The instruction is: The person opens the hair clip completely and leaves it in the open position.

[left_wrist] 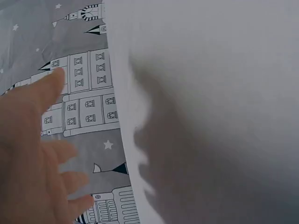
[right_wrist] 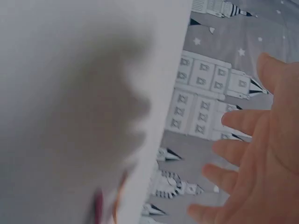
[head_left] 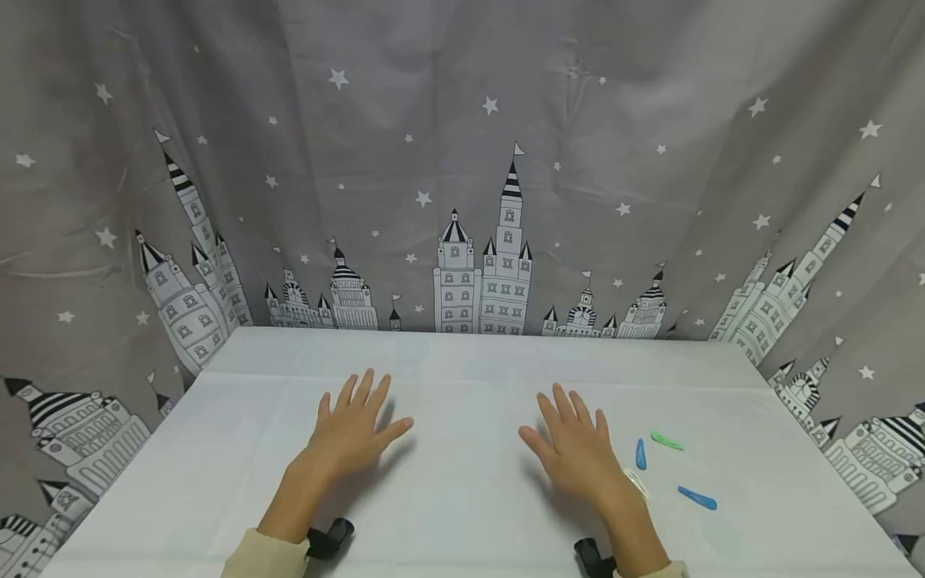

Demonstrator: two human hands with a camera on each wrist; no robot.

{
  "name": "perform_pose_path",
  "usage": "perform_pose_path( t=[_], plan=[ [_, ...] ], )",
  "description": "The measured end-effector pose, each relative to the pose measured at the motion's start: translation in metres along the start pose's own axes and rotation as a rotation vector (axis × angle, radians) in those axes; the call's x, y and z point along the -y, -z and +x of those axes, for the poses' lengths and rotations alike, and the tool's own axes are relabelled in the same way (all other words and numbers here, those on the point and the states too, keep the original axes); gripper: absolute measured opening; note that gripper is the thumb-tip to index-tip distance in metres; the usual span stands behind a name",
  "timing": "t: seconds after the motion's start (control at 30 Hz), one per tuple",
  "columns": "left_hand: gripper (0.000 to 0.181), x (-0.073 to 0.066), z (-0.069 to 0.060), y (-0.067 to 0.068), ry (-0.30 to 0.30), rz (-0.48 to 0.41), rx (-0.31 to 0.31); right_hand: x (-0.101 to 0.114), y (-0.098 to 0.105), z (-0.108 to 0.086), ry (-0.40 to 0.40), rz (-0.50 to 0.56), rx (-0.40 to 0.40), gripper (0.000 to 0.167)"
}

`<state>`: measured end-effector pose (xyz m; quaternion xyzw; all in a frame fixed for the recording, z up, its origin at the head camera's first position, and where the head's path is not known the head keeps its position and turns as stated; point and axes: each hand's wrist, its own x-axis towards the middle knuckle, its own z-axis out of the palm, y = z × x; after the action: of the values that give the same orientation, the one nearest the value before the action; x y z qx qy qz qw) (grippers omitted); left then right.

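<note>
My left hand (head_left: 349,433) hovers over the left half of the white table with its fingers spread, holding nothing. To the right, my other hand (head_left: 581,453) is likewise spread above the table and empty. Beside its wrist lies a whitish clip-like piece (head_left: 637,484), partly hidden by the arm. Further right are a small blue piece (head_left: 641,454), a green one (head_left: 666,441) and a longer blue one (head_left: 697,498). The left wrist view shows the left hand (left_wrist: 35,149) with its shadow; the right wrist view shows the right hand (right_wrist: 257,144) and two blurred thin items (right_wrist: 98,205) at the bottom.
A white cloth-like surface (head_left: 462,498) covers the table. Behind it and at both sides hangs a grey curtain (head_left: 448,96) printed with castles and stars. A black wrist device (head_left: 331,539) sits at the left wrist, another (head_left: 594,559) at the right.
</note>
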<state>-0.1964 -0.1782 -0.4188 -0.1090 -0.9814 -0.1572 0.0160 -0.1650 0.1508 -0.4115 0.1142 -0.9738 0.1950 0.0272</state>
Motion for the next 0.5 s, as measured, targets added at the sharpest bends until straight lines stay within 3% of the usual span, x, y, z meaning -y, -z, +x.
perform_pose_path(
  t=[0.07,0.17,0.3,0.5],
  plan=[
    [0.087,0.003,-0.001,0.003,-0.026,-0.08,-0.012,-0.007,0.009,-0.007,0.011,0.04,0.0,0.068],
    [0.083,0.004,-0.004,0.007,-0.049,-0.275,0.004,-0.022,0.02,-0.016,0.024,0.117,-0.011,0.063],
    [0.07,0.001,-0.009,0.006,-0.08,-0.554,0.055,-0.046,0.028,-0.03,0.021,0.215,-0.036,0.05],
    [0.053,0.0,-0.018,0.002,-0.126,-0.854,0.134,-0.076,0.035,-0.048,0.011,0.302,-0.101,0.03]
  ],
)
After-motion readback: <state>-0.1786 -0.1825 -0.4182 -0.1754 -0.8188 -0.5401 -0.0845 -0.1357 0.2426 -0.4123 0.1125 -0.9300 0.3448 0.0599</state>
